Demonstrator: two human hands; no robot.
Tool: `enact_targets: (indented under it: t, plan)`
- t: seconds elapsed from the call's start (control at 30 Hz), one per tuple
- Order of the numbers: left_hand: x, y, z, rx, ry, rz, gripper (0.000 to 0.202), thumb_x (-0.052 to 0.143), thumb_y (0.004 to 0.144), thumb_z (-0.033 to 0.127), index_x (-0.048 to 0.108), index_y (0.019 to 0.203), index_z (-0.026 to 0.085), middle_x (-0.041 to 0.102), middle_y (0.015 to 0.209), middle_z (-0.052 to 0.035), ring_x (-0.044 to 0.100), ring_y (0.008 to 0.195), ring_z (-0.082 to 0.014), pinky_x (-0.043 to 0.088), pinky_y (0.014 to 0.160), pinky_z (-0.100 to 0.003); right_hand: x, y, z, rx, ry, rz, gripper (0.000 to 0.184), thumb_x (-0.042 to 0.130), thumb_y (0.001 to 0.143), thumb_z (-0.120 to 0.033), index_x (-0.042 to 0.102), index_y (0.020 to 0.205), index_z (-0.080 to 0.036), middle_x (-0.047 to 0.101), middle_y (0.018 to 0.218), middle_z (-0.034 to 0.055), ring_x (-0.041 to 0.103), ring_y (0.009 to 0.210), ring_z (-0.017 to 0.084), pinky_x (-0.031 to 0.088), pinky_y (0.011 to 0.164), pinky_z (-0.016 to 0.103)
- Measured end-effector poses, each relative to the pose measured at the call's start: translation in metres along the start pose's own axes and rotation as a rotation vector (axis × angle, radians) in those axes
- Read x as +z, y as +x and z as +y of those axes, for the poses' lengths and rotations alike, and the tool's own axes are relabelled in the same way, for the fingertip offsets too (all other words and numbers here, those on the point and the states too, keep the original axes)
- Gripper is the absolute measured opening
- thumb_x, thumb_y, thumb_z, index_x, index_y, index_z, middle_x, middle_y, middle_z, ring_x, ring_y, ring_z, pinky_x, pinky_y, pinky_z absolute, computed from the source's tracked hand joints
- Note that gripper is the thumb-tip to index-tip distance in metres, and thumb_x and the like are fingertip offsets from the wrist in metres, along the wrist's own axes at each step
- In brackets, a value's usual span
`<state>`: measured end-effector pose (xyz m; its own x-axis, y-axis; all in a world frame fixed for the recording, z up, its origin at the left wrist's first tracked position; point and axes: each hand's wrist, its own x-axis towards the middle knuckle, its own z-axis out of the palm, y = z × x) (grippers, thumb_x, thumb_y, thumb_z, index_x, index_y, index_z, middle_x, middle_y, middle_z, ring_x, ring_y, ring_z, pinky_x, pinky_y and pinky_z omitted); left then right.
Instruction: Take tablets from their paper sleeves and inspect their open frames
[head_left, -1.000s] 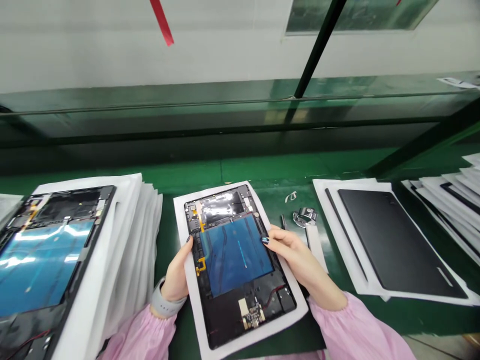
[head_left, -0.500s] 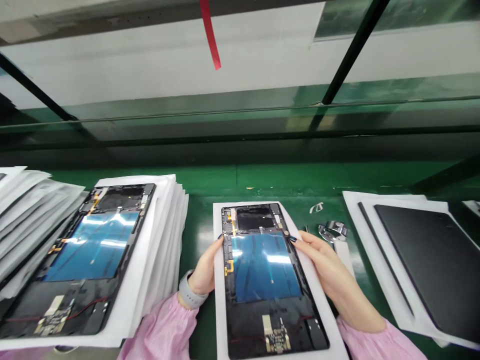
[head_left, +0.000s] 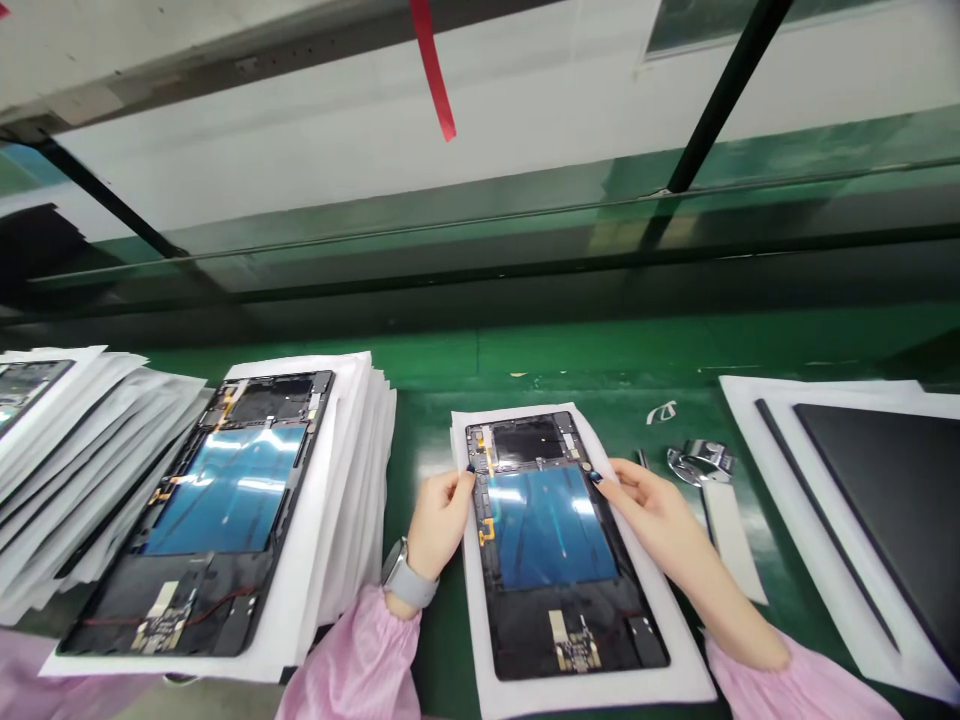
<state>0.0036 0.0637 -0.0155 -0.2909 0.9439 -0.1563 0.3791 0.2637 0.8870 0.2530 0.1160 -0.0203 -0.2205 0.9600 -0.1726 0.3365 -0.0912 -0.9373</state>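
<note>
An opened tablet (head_left: 555, 600) with a blue battery panel (head_left: 551, 530), exposed circuitry and yellow flex strips lies on a white foam sheet (head_left: 675, 650). My left hand (head_left: 442, 525) grips the tablet's upper left edge with its fingertips. My right hand (head_left: 645, 510) holds the upper right edge, with its fingertips at the black frame. A grey smartwatch (head_left: 407, 580) sits on my left wrist, and pink sleeves cover both forearms.
To the left, a second opened tablet (head_left: 225, 490) lies on a tall stack of white foam sheets (head_left: 367, 480). To the right lie a black tablet back cover (head_left: 892, 480) on white foam, a metal clip (head_left: 701, 462) and a white strip (head_left: 731, 540). Everything rests on a green workbench (head_left: 427, 440).
The view has swung left, so the tablet sits further right and more upright in the picture. My left hand has shifted up along the tablet's edge.
</note>
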Motion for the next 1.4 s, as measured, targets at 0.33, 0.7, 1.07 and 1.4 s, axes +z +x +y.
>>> enact_targets:
  t: [0.33,0.7,1.07,1.4]
  plan:
    - [-0.007,0.001,-0.007,-0.009,0.136,-0.086,0.038,0.045,0.080,0.041,0.031,0.049,0.024,0.026,0.050,0.0052,0.032,0.051,-0.0130,0.018,0.052,-0.029,0.003,-0.001,0.002,-0.073,-0.119,0.013,0.026,0.052,0.082,-0.034,0.065,0.100,-0.020,0.066,0.067,0.0009,0.064,0.060,0.020,0.050,0.057,0.029]
    - [-0.008,0.002,-0.013,0.018,-0.051,0.024,0.016,0.054,0.077,0.030,0.047,0.065,0.023,0.041,0.051,0.0078,0.038,0.050,-0.0128,0.026,0.052,-0.026,-0.005,-0.011,-0.013,-0.179,-0.489,0.379,0.039,0.047,0.087,-0.038,0.056,0.119,-0.016,0.065,0.076,0.0029,0.058,0.055,0.018,0.047,0.056,0.031]
    - [-0.013,-0.003,0.005,-0.012,-0.517,-0.166,0.014,0.053,0.078,0.033,0.052,0.085,0.021,0.040,0.052,0.0114,0.028,0.039,-0.0066,0.021,0.041,-0.022,-0.062,-0.017,0.027,-0.358,-0.919,0.653,0.042,0.043,0.090,-0.040,0.064,0.115,-0.014,0.068,0.114,0.0177,0.064,0.101,0.034,0.054,0.084,0.047]
    - [-0.013,-0.011,0.008,-0.006,-0.680,-0.346,0.027,0.069,0.079,0.039,0.051,0.078,0.020,0.042,0.060,0.0100,0.031,0.043,-0.0040,0.019,0.043,-0.021,-0.061,-0.017,0.021,-0.290,-0.703,0.595,0.036,0.049,0.089,-0.034,0.069,0.112,-0.015,0.059,0.132,0.0197,0.056,0.123,0.034,0.044,0.104,0.053]
